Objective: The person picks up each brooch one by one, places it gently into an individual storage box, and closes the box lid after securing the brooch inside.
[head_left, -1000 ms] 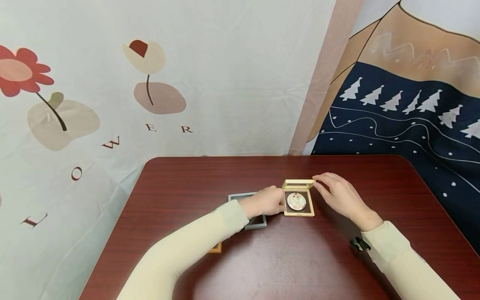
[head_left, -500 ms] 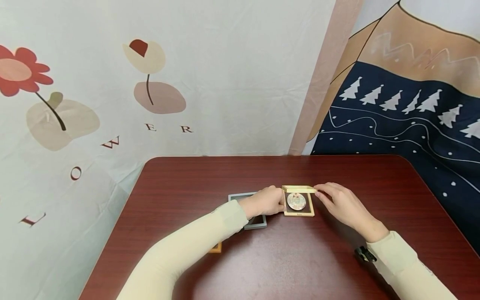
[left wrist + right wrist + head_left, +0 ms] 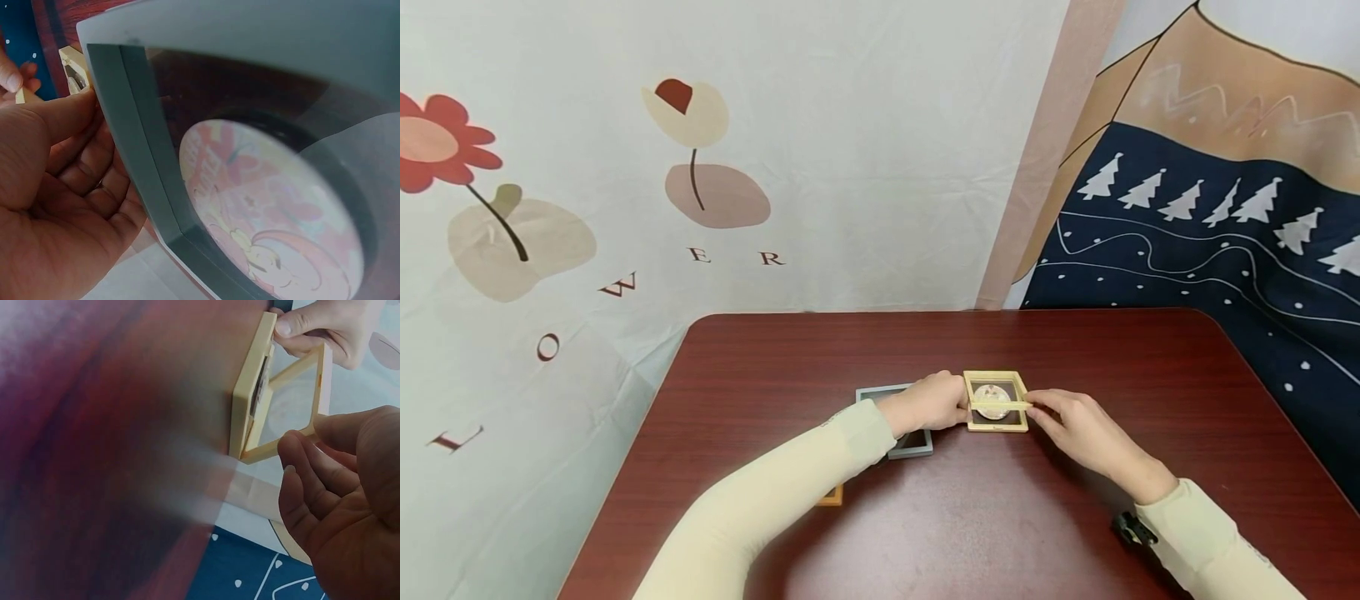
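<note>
A small yellow hinged display frame (image 3: 997, 428) lies on the table, its clear-windowed lid (image 3: 323, 378) tilted partway over the base. Inside, a round patterned badge (image 3: 983, 392) shows through the window. My right hand (image 3: 1084, 433) pinches the lid's free edge at its right corner between thumb and fingers. At the left side of the base, my left hand (image 3: 931, 400) grips the edge, with its thumb against the rim in the right wrist view. Its other fingers are curled and partly hidden in the head view.
A grey display frame (image 3: 912, 453) lies under and beside my left wrist; the left wrist view shows a round pink badge (image 3: 269, 212) in it. The corner of an orange frame (image 3: 831, 498) shows beside my left sleeve. Printed cloth (image 3: 880, 183) hangs behind the dark red table (image 3: 1037, 517).
The yellow frame's lid has swung down from nearly upright towards its base. My right hand has moved nearer with the lid's edge. The left hand has stayed in place.
</note>
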Demonstrator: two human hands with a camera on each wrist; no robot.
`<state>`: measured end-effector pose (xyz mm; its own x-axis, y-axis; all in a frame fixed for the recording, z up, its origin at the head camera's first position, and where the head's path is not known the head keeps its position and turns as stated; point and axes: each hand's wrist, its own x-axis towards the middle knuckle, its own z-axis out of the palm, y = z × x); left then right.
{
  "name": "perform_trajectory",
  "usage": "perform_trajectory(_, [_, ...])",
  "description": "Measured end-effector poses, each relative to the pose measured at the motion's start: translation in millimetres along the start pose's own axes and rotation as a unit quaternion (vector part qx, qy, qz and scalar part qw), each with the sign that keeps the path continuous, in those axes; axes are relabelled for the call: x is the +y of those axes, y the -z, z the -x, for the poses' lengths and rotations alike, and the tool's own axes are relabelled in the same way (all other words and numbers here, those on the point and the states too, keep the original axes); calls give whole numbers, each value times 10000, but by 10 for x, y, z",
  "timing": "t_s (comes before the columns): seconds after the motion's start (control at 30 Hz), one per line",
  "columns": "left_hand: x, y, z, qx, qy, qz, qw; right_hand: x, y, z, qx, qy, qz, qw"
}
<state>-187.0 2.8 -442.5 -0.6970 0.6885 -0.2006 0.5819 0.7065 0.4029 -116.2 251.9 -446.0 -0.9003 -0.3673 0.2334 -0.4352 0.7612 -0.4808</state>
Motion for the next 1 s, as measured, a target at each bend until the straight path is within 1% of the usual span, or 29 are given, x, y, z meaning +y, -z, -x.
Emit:
perform_trajectory(0.1, [-3,-10,-7,7,22,-61,10000,5,-15,22,-125,-47,-43,9999])
perform_trajectory(0.23, [1,-20,-9,-14,50,-125,9999,12,-33,38,-180,0,-61,9998])
perform_trajectory(0.5, [2,-29,-4,-26,46,-82,10000,25,-65,55,-301,-23,-55,9995])
perform_trajectory(0.7, [16,-7,15,-23,57,-61,10000,29,-73,49,-407,-13,-70,9991])
perform_trajectory(1.0, [34,14,24,-87,43,-200,9998,35,-73,51,-493,-3,-45,9988])
